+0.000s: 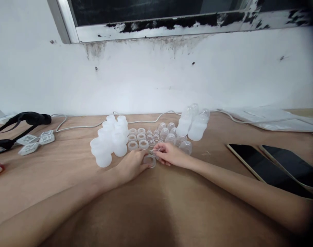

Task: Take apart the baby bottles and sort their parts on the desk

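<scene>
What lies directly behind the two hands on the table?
Behind the left hand and right hand lie white rings, small clear teats and domed caps. The right hand covers part of a cap row.

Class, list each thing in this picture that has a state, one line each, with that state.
Left hand: on a ring.
Right hand: pinching a clear teat.
Bottles: upright, uncapped.
Capped bottles: assembled, leaning.
Loose rings: flat on the table.
Tablets: screens dark.
</scene>
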`<state>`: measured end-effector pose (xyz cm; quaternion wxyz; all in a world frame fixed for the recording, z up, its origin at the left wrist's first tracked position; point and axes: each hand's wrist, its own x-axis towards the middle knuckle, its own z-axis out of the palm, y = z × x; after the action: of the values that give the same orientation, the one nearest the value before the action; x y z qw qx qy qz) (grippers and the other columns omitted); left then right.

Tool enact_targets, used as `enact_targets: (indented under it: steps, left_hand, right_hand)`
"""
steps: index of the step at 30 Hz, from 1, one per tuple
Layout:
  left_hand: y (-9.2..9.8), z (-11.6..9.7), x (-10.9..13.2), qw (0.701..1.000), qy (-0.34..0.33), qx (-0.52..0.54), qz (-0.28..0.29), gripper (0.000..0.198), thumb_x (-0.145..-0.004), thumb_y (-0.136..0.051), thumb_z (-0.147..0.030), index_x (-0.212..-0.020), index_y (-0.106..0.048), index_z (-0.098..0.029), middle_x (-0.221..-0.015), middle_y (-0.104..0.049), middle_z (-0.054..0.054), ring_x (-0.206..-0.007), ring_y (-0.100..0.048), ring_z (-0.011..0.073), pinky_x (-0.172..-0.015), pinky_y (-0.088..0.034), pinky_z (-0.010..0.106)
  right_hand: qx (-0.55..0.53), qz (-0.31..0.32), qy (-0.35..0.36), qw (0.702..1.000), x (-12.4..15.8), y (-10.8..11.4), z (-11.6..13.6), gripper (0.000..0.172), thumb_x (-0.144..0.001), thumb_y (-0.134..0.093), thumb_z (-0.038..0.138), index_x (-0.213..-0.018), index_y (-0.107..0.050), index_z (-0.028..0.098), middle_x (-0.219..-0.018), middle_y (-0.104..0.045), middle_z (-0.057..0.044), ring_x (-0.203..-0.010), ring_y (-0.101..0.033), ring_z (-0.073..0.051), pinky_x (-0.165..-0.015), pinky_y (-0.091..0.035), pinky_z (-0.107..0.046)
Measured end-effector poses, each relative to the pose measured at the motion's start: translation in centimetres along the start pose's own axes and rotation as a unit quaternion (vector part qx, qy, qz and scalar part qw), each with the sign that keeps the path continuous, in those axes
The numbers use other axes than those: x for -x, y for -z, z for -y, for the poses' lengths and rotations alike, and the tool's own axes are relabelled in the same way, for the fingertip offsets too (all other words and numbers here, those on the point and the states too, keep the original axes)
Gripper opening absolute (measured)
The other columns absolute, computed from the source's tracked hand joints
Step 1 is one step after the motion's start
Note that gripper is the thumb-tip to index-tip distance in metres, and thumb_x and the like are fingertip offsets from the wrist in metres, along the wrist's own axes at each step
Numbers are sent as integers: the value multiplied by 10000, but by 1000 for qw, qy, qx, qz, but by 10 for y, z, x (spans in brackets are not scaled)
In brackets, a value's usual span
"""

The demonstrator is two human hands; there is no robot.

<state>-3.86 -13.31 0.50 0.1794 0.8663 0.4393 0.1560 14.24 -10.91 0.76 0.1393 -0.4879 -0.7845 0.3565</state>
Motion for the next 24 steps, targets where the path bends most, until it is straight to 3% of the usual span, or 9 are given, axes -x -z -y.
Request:
enact_targets:
  steps: [4,7,17,21,24]
  left_hand:
    - [2,5,0,994,14,-107,-19,238,-796,-439,-282,-924,-513,-96,-956,-452,83,-884,-434,164,-788,-361,285]
    - [0,6,-2,987,12,-159,-30,281,-809,-416,-259,-1000,-502,-72,-1058,-372,120,-910,-420,163,-838,-349,290]
    - [-2,1,-4,970,15,-241,-25,290,-826,-346,-210,-1019,-493,-52,-1018,-377,139,-953,-383,206,-823,-364,315]
    - [-3,4,-6,964,11,-263,-34,304,-820,-338,-189,-1038,-491,-41,-1027,-373,149,-964,-380,221,-811,-374,324]
    - [-4,6,-8,962,7,-270,-36,307,-814,-333,-177,-1038,-492,-40,-1023,-373,148,-964,-379,226,-805,-379,326]
  right_hand:
    - [183,-119,6,976,-3,1,-11,294,-761,-372,392,-878,-459,137,-698,-507,-46,-592,-443,-123,-518,-297,-231]
    - [244,-107,18,964,-4,-1,-12,308,-779,-347,376,-932,-459,133,-762,-513,-73,-633,-454,-142,-521,-289,-237]
    - [250,-108,38,961,-6,-4,-7,387,-814,-339,402,-1076,-420,130,-794,-530,-82,-654,-479,-141,-550,-311,-232]
    - [305,-177,30,935,9,20,1,401,-826,-312,449,-1097,-406,169,-888,-518,-69,-712,-491,-159,-574,-334,-256]
    - [372,-306,20,876,19,57,3,386,-835,-304,393,-1098,-433,140,-1039,-453,-94,-822,-478,-186,-639,-366,-286]
